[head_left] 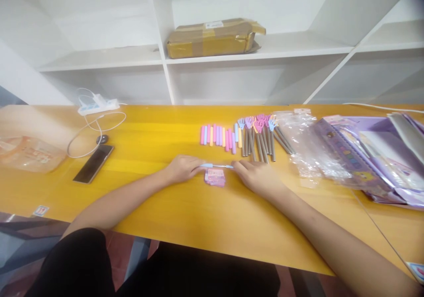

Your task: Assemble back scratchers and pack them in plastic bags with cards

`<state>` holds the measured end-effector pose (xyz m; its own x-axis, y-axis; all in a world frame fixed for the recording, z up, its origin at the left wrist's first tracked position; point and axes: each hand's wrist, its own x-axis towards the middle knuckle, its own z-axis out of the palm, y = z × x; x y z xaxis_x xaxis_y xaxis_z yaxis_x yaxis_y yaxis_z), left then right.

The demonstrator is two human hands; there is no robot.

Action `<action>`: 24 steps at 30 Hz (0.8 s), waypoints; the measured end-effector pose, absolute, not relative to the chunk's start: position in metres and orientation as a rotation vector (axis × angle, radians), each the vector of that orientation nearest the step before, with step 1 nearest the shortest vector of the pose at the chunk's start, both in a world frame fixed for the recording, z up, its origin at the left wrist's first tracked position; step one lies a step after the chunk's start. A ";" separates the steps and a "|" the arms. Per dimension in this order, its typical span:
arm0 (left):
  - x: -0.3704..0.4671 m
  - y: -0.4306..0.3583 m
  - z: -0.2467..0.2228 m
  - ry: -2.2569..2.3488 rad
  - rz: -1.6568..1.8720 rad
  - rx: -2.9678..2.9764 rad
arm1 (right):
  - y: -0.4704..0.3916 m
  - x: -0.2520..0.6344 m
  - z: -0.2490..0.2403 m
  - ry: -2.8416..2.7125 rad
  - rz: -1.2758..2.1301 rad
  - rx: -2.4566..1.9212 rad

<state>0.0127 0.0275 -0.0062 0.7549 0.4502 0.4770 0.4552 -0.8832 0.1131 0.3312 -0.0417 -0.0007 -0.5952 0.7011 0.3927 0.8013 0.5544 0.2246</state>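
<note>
Between my two hands a back scratcher [217, 166] is stretched level, with a light blue handle and a metal rod. Its handle end is pinched in the fingers of my left hand [183, 168]. My right hand [256, 175] is closed round the other end, hiding the tip. Just below it lies a small stack of pink and purple printed cards [215, 177]. Beyond my hands, pastel handle tubes [218, 135] lie in a row. To their right is a pile of metal rods with hand-shaped heads in pink, blue, purple and orange [260, 138].
Clear plastic bags [304, 146] and a purple box [374, 155] of packaging lie at the right. At the left are a phone [93, 163], a white power strip [99, 106] with cable, and an orange plastic bag [31, 154]. A cardboard box [212, 38] sits on the shelf behind.
</note>
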 end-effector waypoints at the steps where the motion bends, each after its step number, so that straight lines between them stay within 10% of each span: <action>1: 0.013 0.028 -0.007 -0.760 -0.793 -2.934 | -0.042 0.331 -0.001 -2.533 -0.559 -1.249; 24: 0.011 0.052 0.020 -0.775 -0.844 -2.925 | -0.034 0.351 0.047 -2.285 -1.080 -1.046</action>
